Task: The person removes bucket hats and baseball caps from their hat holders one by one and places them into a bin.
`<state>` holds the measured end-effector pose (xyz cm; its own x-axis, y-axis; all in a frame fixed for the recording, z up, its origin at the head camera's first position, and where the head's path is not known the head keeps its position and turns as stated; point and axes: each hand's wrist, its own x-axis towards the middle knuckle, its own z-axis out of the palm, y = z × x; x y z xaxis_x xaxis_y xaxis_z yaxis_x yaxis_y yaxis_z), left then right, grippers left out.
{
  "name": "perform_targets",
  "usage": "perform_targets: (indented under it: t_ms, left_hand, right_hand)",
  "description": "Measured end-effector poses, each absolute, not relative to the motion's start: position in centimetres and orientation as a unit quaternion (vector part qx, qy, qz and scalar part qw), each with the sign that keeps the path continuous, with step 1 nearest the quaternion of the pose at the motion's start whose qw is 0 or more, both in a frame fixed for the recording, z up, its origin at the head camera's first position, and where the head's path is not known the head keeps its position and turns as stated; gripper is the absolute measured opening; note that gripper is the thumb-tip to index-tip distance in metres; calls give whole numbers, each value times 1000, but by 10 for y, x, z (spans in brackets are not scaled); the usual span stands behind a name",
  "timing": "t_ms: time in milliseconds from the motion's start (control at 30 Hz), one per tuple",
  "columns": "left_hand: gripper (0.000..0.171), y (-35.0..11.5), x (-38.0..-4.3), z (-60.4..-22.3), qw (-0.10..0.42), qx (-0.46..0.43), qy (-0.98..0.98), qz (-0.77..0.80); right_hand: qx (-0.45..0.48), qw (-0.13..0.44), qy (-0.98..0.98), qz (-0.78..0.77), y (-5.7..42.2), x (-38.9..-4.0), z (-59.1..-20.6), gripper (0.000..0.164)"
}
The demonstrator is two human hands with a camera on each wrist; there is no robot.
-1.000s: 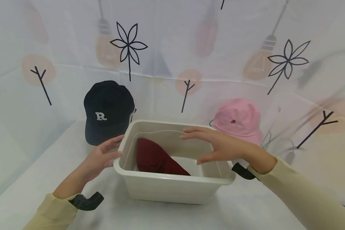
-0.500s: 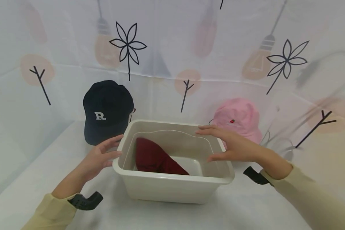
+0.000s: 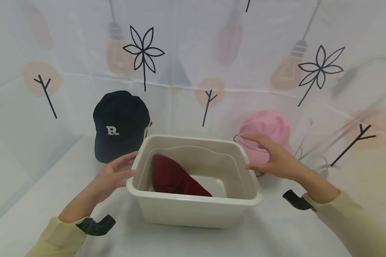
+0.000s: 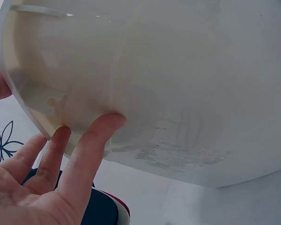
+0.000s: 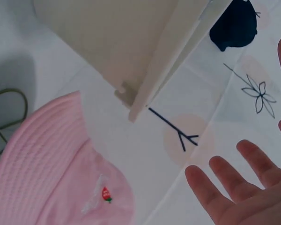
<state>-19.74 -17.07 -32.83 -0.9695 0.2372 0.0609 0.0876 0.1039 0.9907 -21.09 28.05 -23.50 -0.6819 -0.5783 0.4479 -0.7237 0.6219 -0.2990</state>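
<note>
Pink hat [image 3: 275, 125] lies just beyond the right hand [image 3: 279, 162], much nearer it than the left hand [image 3: 106, 178]. Right: spread, holding nothing. Left: extended, touching the left side of the cream tub [image 3: 196, 211], no grip.

The tub [image 3: 193, 210] sits on the tabletop [image 3: 167, 244] in front of me, between my hands. A piece of fabric [image 3: 173, 176] lies inside it, on the left side and stretching toward the front middle. Behind the tub's left end is a cap [image 3: 120, 114]; behind its right end, a bucket hat [image 3: 270, 123]. The backdrop [image 3: 177, 114] rises behind both. My left hand [image 3: 107, 178] is at the tub's left rim, my right hand [image 3: 275, 160] by the right rim, partly before the bucket hat.
</note>
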Motion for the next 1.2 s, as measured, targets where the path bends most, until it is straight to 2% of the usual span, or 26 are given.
perform_targets:
  t_ms: [733,1200]
  left_hand:
    - [69,-171,-199,-330,57,106,740,662]
    - [69,-170,-198,-328,56,101,746,656]
  right_hand:
    - [236,150,-911,304,317,-221,-259,80]
    - [186,180,-913,315,334,-231,-272,76]
